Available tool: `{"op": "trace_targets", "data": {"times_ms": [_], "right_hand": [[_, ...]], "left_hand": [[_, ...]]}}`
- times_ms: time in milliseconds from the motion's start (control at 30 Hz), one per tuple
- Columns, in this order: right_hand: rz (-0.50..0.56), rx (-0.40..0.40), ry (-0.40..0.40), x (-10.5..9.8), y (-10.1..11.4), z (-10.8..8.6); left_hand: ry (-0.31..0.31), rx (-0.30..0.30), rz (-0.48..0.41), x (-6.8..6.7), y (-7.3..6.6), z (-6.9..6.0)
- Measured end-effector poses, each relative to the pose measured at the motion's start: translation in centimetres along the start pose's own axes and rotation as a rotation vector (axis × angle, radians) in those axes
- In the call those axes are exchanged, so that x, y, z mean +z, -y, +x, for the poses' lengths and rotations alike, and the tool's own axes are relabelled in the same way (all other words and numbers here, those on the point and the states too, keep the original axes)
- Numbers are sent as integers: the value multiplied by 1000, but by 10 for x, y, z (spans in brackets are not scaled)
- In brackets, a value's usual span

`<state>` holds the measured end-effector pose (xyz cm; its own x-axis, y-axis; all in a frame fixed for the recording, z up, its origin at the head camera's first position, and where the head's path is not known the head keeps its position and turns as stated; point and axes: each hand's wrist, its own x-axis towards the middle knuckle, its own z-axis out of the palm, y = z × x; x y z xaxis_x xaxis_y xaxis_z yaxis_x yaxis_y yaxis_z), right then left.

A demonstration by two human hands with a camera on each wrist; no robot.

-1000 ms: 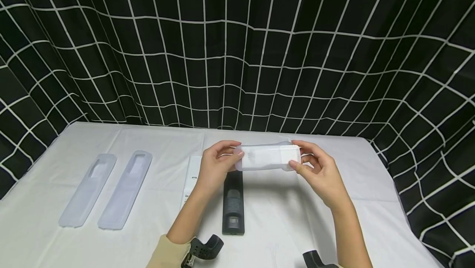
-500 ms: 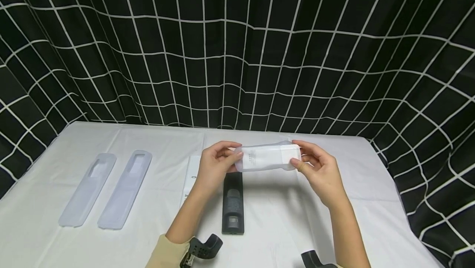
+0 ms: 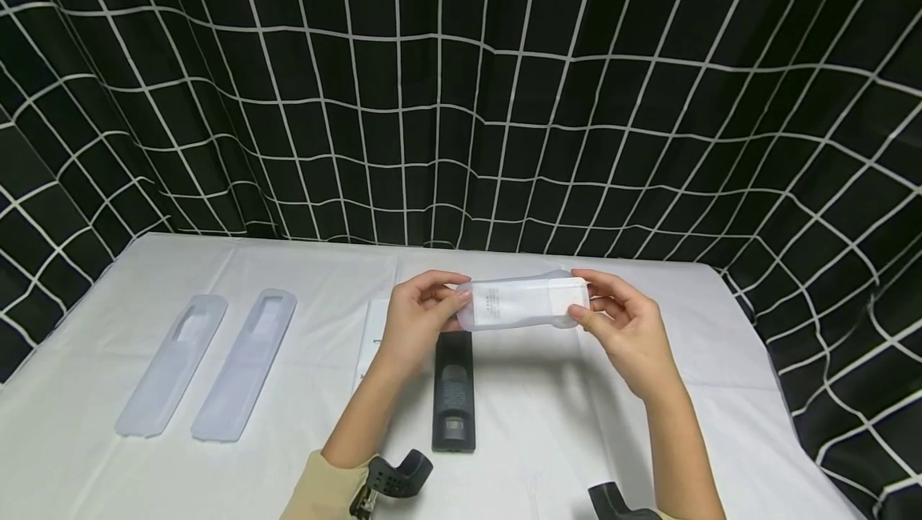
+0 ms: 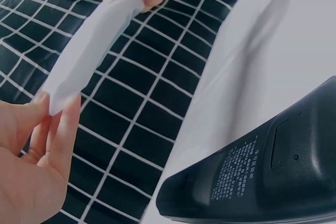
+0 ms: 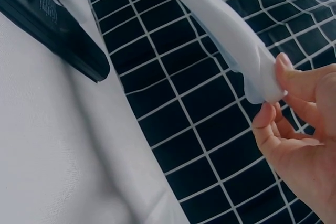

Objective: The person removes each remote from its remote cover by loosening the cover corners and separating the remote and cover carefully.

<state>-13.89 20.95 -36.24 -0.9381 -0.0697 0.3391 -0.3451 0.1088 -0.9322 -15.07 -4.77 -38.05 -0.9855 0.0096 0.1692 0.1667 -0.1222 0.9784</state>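
Above the table, both hands hold a white remote control (image 3: 522, 302) with printed text on its back, lying lengthwise between them. A translucent sleeve (image 3: 466, 317) wraps most of it, while the white right end (image 3: 569, 297) sticks out. My left hand (image 3: 418, 332) pinches the sleeved left end between thumb and fingers. At the other end, my right hand (image 3: 628, 336) grips the bare white part, thumb in front. In the right wrist view the sleeve's loose edge (image 5: 253, 92) hangs open near the right fingertips. Below the left hand lies a black remote control (image 3: 454, 400), back side up.
Two translucent remote sleeves (image 3: 173, 366) (image 3: 245, 366) lie side by side on the left of the white-covered table (image 3: 547, 440). A flat white thing with dark print (image 3: 370, 336) is partly hidden behind the left forearm. A black curtain with white grid lines (image 3: 446, 104) encloses the back and sides.
Both hands keep their hold. The right hand and the white end have shifted very slightly to the right, and the printed text on the remote control shows more clearly than before.
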Motion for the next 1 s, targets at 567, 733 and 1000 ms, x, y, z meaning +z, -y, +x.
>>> {"op": "trace_targets", "data": {"times_ms": [567,733,1000], "right_hand": [[-22,22,-6,-2,3,0],[-17,16,-10,-4,2,0],[-1,0,-9,-5,3,0]], "left_hand": [[2,5,21,-2,-1,1],[9,7,30,-3,-1,2],[14,9,28,-3,-3,2]]}}
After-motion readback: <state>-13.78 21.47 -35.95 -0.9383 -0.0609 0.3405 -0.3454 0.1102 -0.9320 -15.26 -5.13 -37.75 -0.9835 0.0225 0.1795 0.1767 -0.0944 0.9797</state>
